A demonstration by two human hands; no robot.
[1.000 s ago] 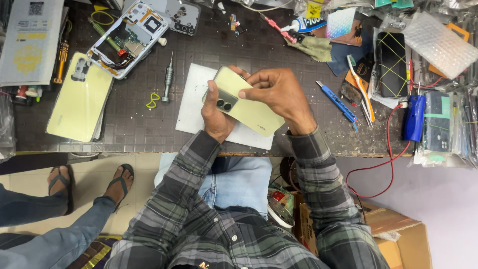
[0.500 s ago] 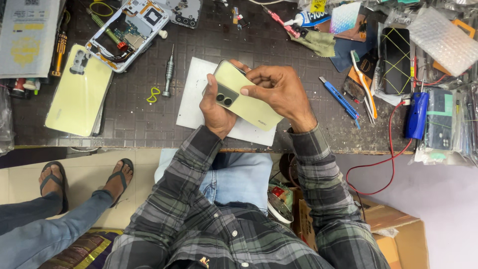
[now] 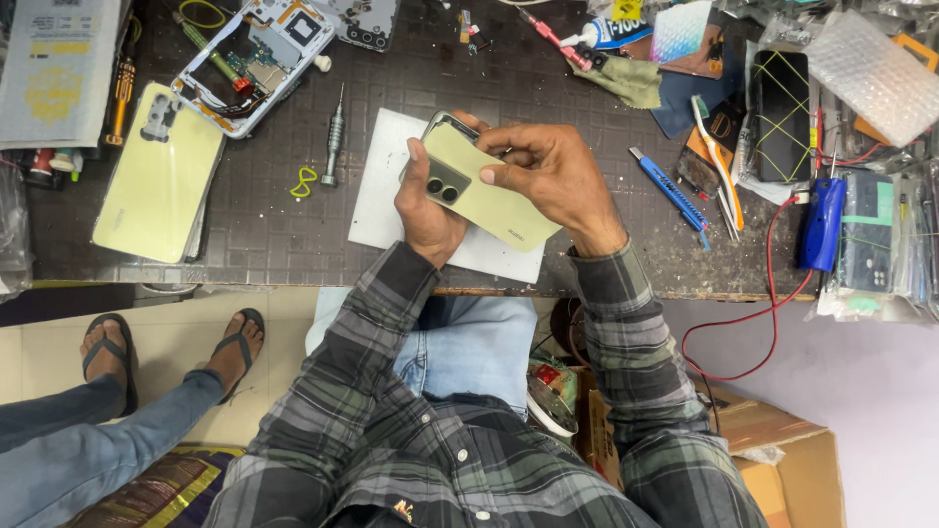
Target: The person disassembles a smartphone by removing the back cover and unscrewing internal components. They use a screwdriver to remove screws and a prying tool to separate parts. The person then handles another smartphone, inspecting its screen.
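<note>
Both hands, left [image 3: 423, 210] and right [image 3: 558, 176], grip a green phone [image 3: 479, 191] at frame centre, over white paper [image 3: 386, 191].

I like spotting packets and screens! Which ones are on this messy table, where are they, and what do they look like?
Flat grey printed packet: far left corner, rectangular, yellow markings.
Dark phone screen: right side, black rectangle crossed by yellow lines.
Glue tube: top edge, white with blue and yellow label.
Bubble-wrap pouch: top right, clear.
</note>
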